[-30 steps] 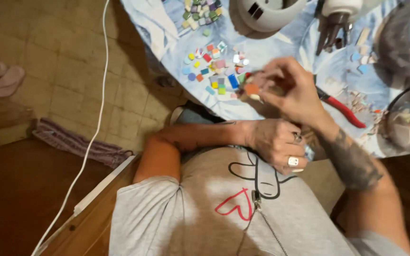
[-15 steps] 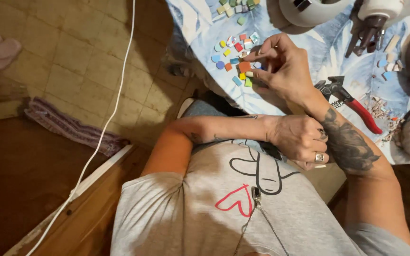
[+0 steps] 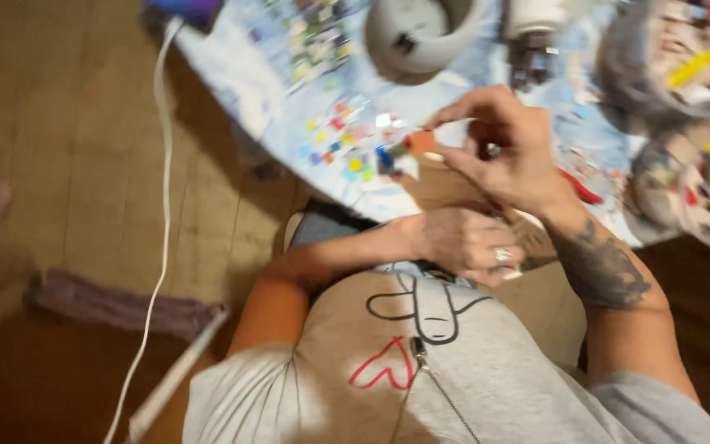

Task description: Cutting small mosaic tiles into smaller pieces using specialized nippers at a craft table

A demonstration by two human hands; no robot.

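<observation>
Head view: near the worktop's (image 3: 232, 74) front edge lie small coloured tiles (image 3: 347, 144); the left hand (image 3: 462, 242) rests curled against the grey shirt (image 3: 421, 370), holding nothing visible, while the right hand's (image 3: 511, 152) fingers (image 3: 454, 156) pinch 1 orange tile (image 3: 422, 142) above that edge.

Right hand (image 3: 507, 148) now lifted off the scatter of coloured tiles (image 3: 347, 144), raised above the tabletop (image 3: 240, 74) edge, pinching a small orange tile (image 3: 423, 141) at the fingertips; half a second ago pressed down among those tiles. Left hand (image 3: 462, 242) drawn in closer under the right wrist. View swung right and down; pink slippers gone from the left edge. Picture now blurred.
</observation>
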